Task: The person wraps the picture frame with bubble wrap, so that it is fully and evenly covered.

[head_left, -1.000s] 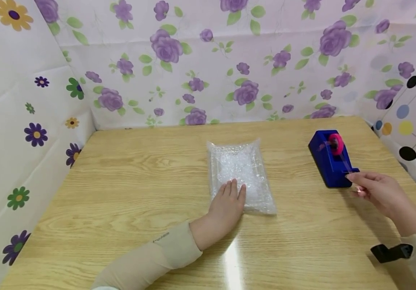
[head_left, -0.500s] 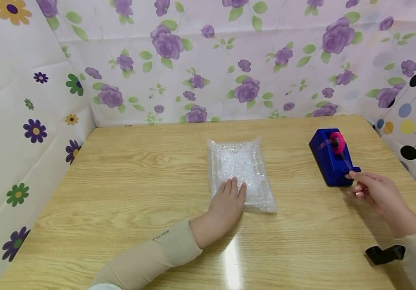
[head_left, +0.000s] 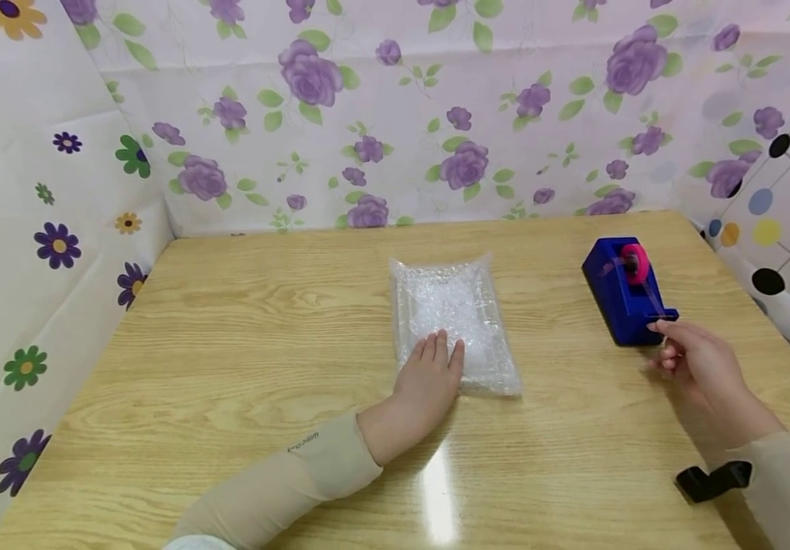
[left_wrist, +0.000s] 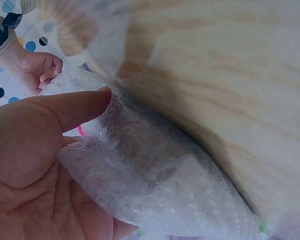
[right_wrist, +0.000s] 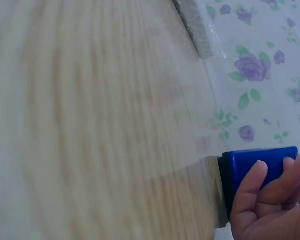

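A clear bubble wrap bag (head_left: 445, 294) lies flat in the middle of the table. My left hand (head_left: 428, 382) rests on its near end with the fingers laid straight over the top. In the left wrist view, the thumb (left_wrist: 85, 107) lies along the edge of the bubble wrap (left_wrist: 160, 165), and the fingertips are hidden behind it. At the right stands a blue tape dispenser (head_left: 618, 302) holding a pink-cored tape roll (head_left: 636, 263). My right hand (head_left: 704, 374) pinches the tape's end at the dispenser's front lip; its other fingers are curled below.
The wooden table (head_left: 244, 359) meets a wall sheet with purple roses (head_left: 312, 72) at the back. Flowered sheeting (head_left: 58, 244) closes the left side, and dotted sheeting (head_left: 766, 229) the right. A black strap piece (head_left: 713, 481) sticks out by the right sleeve.
My right wrist and forearm have shifted slightly left, while the fingers stay at the dispenser's front. The left hand and the bag keep their places; the head view has tilted a little.
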`<state>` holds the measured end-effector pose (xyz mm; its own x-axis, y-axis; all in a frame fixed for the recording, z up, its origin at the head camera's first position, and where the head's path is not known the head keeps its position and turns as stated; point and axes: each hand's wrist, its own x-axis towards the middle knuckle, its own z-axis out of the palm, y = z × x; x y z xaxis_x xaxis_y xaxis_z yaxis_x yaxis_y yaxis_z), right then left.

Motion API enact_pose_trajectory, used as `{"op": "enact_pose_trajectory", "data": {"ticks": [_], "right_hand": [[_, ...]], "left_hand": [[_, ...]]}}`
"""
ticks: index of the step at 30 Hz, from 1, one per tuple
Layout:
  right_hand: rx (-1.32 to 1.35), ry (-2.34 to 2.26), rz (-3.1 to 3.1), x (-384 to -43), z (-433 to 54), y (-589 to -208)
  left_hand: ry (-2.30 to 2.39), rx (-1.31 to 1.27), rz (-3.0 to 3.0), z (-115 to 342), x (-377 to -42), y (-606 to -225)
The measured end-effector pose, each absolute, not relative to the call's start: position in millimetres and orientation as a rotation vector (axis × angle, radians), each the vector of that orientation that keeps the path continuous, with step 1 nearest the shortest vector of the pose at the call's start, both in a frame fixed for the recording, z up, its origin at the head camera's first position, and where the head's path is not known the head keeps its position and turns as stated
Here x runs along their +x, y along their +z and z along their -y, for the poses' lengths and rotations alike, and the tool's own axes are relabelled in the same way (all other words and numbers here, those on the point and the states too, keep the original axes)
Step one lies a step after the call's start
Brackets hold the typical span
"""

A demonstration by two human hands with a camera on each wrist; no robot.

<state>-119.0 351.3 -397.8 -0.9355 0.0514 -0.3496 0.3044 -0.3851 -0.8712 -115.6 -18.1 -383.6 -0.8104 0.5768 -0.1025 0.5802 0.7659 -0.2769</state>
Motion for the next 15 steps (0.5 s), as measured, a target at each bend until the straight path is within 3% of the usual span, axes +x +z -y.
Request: {"op": "enact_pose_trajectory", "data": {"ticks": [7,15], "right_hand": [[0.413,-2.395,-1.575,-115.4,-360.8,-401.1],[0.525,-2.402,-1.574,-122.9,-351.4,-391.9]], "left_hand": [[-0.454,0.957,-2.896,16.8,-117.7,-383.2],[-0.409,0.94,-2.926,20.1,-117.7,-385.0]]}}
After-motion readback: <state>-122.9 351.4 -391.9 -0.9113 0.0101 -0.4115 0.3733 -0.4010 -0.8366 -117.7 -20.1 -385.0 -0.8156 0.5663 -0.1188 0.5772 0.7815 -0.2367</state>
